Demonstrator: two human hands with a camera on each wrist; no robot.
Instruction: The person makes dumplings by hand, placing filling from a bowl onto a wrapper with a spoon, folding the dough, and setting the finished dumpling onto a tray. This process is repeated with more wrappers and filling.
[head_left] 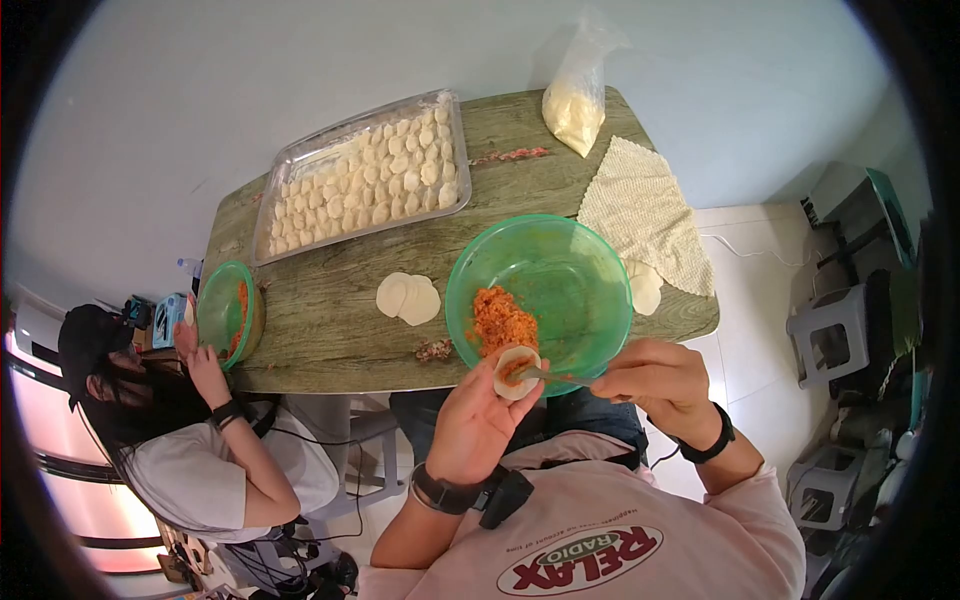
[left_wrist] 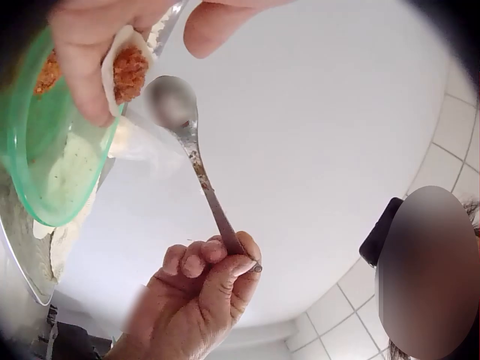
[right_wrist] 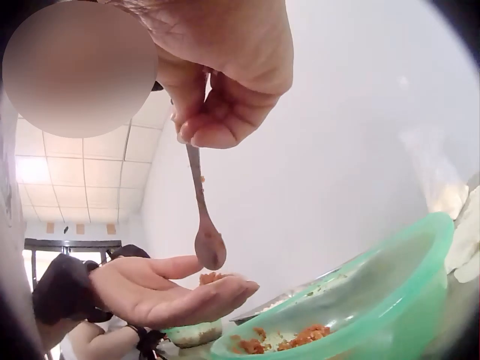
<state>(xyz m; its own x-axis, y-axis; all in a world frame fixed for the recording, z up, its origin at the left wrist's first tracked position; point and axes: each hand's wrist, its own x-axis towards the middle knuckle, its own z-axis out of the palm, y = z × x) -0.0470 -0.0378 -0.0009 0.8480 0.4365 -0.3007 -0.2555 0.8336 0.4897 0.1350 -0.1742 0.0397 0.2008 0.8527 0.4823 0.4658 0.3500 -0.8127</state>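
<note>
On the fingers of my left hand [head_left: 472, 425] rests a round dough wrapper [head_left: 507, 388] with orange filling [left_wrist: 130, 73] in its middle. The fingers are nearly straight under it, at the near rim of the green bowl [head_left: 590, 300]. My right hand [head_left: 660, 385] pinches the handle end of a metal spoon [left_wrist: 204, 180]; in the left wrist view its bowl end is beside the wrapper. A heap of orange filling [head_left: 503, 318] lies at the left inside the bowl.
Left of the bowl lie loose wrappers [head_left: 408, 298]; others [head_left: 645, 288] lie right, by a cloth [head_left: 645, 215]. Behind are a metal tray [head_left: 462, 150] of dumplings and a plastic bag [head_left: 575, 110]. At left, another person [head_left: 220, 450] works at a second green bowl [head_left: 258, 325].
</note>
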